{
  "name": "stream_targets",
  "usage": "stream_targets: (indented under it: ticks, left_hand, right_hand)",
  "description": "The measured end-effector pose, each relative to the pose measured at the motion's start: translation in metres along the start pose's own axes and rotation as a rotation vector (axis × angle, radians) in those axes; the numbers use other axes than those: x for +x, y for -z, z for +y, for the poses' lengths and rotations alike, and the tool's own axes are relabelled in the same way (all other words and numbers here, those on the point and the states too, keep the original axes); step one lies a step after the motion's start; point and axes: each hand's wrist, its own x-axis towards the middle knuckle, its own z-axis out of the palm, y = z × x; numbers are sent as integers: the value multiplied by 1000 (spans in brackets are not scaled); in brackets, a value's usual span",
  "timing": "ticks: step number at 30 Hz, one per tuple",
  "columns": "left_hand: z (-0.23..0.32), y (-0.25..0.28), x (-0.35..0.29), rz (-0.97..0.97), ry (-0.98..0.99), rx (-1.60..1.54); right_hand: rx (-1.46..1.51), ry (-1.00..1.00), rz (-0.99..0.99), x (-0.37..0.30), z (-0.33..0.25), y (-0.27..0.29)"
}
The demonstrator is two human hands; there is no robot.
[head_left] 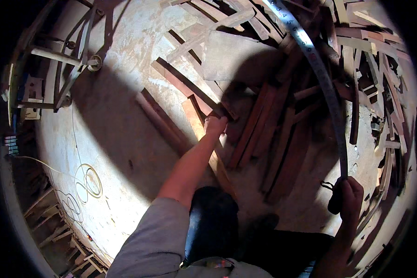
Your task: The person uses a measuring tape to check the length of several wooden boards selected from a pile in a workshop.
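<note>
My left hand reaches forward with its fingers closed at a piece of wood. A reddish plank and a lighter, yellowish wooden strip meet beside it; which one the fingers grip is hard to tell. The strip runs back under my forearm toward my knee. At the right, my right hand is wrapped round the dark case of a tape measure. Its long metal blade sticks out and arches up past the top edge of the view. A small dark loop hangs from the case.
Reddish boards lie to the right of my left hand. Another plank is at its left, a flat pale panel beyond. Scrap wood heaps up at right. A wheeled frame stands far left, near a coiled cable.
</note>
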Motion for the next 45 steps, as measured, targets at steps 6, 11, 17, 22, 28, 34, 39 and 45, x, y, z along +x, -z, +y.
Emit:
stream_targets:
  ticks: [6,11,17,22,28,34,39,45]
  left_hand:
    - [41,35,-59,-248,-253,-665]
    - [38,99,-87,-632,-106,-1390]
    - [28,164,-120,-300,112,-1411]
    - [18,222,-171,-733,-1,-1687]
    - [46,237,-251,-755,-298,-1711]
    - [66,245,-277,-722,-464,-1567]
    - [82,258,-296,-372,-421,-1130]
    - [79,277,-311,-121,-395,-668]
  right_hand:
    - [-4,-3,-64,0,-4,-2]
    - [9,53,-123,6,-25,-21]
    - [33,111,-193,23,-32,-43]
    - [68,132,-267,34,-29,-51]
    - [167,141,-299,51,-12,-58]
    - [138,165,-314,56,-11,-61]
    - [168,220,-362,51,-13,-64]
    - [2,293,-355,42,-29,-66]
